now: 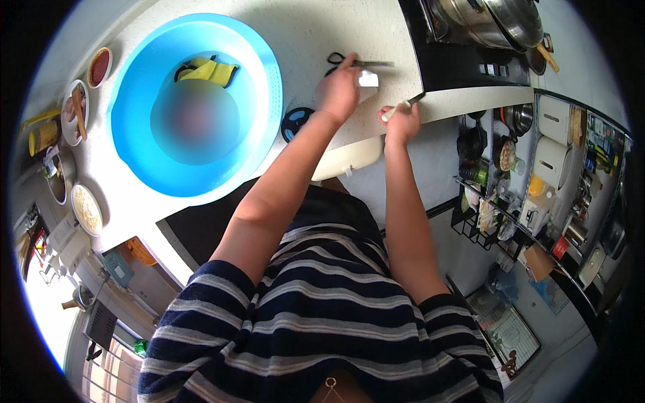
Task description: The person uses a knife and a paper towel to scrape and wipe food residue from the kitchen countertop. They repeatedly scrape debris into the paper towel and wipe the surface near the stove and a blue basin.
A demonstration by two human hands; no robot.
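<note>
My right hand (403,123) grips a small knife (395,112) by its pale handle, its dark blade pointing away to the upper right over the counter's edge. My left hand (341,93) is slightly blurred and closed around a white object (369,83), whose kind I cannot tell. The left index finger reaches over black-handled scissors (373,64) lying on the speckled counter (312,30). Below the left wrist is a round black and blue item (296,123), partly covered by the forearm. A large blue plastic basin (136,136) stands to the left.
Inside the basin lies a yellow and black cloth-like item (209,70); a blurred patch hides the rest. A bowl of red sauce (100,67) and a dish of pale food (86,209) line the left edge. A steel pot (463,20) stands on the black stove (473,65), upper right.
</note>
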